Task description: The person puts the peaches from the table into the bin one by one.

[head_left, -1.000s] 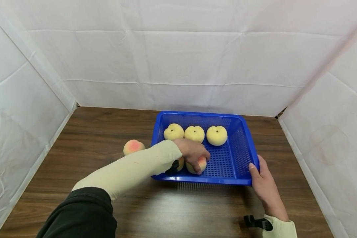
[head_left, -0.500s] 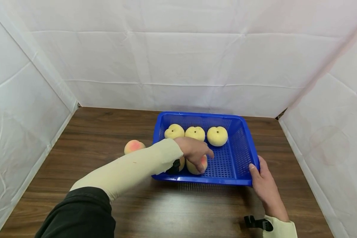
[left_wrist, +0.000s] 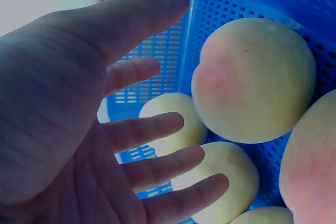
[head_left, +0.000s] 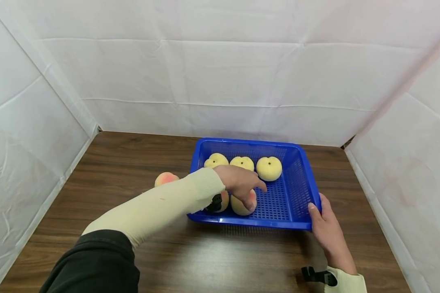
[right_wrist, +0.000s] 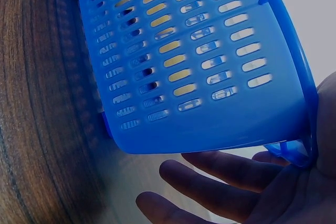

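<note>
A blue plastic basket (head_left: pixel 249 223) with slotted walls holds pale yellow peaches with pink blush. Three of them, including the rightmost peach (head_left: pixel 269 169), form the back row. My left hand (head_left: pixel 242 181) hovers in the basket over a front peach (head_left: pixel 239 207). In the left wrist view its fingers spread apart beside that peach (left_wrist: pixel 257 82), with a gap between thumb and fruit. Another front peach (head_left: pixel 224 202) is partly hidden by my left wrist. My right hand (head_left: pixel 329 230) grips the basket's near right corner, thumb over the rim and fingers underneath, as the right wrist view shows.
One loose peach (head_left: pixel 165 178) lies on the brown wooden table (head_left: pixel 139 150) left of the basket, partly covered by my left sleeve. White sheeting (head_left: pixel 220 73) encloses the back and both sides.
My left fingers have loosened from the front peach, and the hand has risen slightly off it to the right. The peach stays in the basket. My right hand keeps its grip.
</note>
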### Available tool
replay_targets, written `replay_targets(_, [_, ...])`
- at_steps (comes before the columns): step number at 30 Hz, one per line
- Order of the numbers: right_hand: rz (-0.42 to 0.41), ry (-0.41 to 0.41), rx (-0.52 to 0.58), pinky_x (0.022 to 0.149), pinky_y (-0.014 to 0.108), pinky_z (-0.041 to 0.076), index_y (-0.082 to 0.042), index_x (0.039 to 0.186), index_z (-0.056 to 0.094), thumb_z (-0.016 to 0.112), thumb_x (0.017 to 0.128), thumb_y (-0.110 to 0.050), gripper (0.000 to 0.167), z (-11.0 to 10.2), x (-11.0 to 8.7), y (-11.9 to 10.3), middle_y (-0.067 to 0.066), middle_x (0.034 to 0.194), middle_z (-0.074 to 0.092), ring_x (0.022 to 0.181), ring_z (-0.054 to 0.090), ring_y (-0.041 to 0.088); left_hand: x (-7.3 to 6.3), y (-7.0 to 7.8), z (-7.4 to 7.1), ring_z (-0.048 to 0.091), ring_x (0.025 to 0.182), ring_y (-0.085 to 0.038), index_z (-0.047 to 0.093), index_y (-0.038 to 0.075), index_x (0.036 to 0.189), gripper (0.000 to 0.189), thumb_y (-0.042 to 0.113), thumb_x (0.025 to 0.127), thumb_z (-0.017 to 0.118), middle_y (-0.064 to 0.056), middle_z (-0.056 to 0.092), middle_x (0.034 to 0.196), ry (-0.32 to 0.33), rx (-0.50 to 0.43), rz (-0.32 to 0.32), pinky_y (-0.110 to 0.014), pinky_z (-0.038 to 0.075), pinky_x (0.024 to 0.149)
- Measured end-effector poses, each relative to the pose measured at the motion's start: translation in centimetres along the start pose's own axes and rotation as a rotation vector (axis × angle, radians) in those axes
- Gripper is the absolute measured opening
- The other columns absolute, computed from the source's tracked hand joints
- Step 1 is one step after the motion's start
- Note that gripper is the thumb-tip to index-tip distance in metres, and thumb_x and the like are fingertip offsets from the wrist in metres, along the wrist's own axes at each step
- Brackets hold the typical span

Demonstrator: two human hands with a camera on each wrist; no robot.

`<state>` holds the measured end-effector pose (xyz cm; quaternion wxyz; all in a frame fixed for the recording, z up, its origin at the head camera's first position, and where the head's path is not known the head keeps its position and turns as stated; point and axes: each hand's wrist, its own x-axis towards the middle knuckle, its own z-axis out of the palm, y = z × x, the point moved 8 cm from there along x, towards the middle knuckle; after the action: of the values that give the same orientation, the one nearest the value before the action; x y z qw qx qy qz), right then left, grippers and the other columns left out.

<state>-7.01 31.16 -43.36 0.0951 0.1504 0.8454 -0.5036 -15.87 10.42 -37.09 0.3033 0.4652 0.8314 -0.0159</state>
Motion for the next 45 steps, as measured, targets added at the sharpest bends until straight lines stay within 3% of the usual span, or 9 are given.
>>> replay_targets(14, [-0.016, -0.003, -0.002, 0.118, 0.070, 0.031, -0.011, 0.168, -0.001, 0.025, 0.114, -0.039, 0.066, -0.1, 0.1, -0.1, 0.029, 0.167, 0.024, 0.144, 0.037, 0.045, -1.4, 0.4, -1.3, 0.040, 0.153, -0.013, 0.041, 0.033, 0.160, 0.071, 0.049, 0.097, 0.070, 0.005, 0.041, 0.166, 0.001, 0.005, -0.015, -0.038, 0.042, 0.120])
replay_targets(21, [-0.008, 0.000, -0.008, 0.118, 0.071, 0.030, -0.011, 0.168, -0.001, 0.025, 0.114, -0.039, 0.066, -0.1, 0.2, 0.0, 0.029, 0.168, 0.023, 0.145, 0.036, 0.046, -2.3, 0.3, -2.2, 0.040, 0.153, -0.014, 0.044, 0.033, 0.158, 0.067, 0.046, 0.097, 0.071, 0.002, 0.041, 0.167, 0.041, -0.028, -0.015, -0.039, 0.042, 0.120])
replay_targets(29, [0.000, 0.000, -0.008, 0.119, 0.071, 0.030, -0.012, 0.168, -0.002, 0.024, 0.114, -0.039, 0.066, 0.0, 0.3, 0.0, 0.028, 0.168, 0.022, 0.147, 0.035, 0.046, -3.6, -0.4, -2.5, 0.053, 0.140, -0.016, 0.046, 0.029, 0.158, 0.068, 0.048, 0.097, 0.071, -0.002, 0.047, 0.160, 0.085, 0.051, -0.005, -0.036, 0.047, 0.115])
replay_targets(34, [0.001, -0.001, -0.012, 0.119, 0.072, 0.028, -0.012, 0.168, -0.003, 0.024, 0.114, -0.039, 0.066, 0.0, 0.3, -0.1, 0.029, 0.169, 0.021, 0.148, 0.034, 0.047, -4.4, -1.3, -2.7, 0.053, 0.140, -0.018, 0.046, 0.032, 0.157, 0.069, 0.051, 0.096, 0.071, -0.002, 0.046, 0.161, 0.100, 0.068, -0.054, -0.041, 0.050, 0.112])
replay_targets(45, [0.002, -0.009, -0.011, 0.119, 0.073, 0.028, -0.011, 0.168, -0.003, 0.024, 0.114, -0.039, 0.066, -0.2, 0.3, 0.0, 0.029, 0.168, 0.021, 0.147, 0.034, 0.048, -6.1, -3.3, -3.0, 0.041, 0.153, -0.032, 0.042, 0.034, 0.160, 0.074, 0.055, 0.095, 0.071, -0.003, 0.036, 0.169, 0.081, 0.036, -0.142, -0.051, 0.042, 0.120])
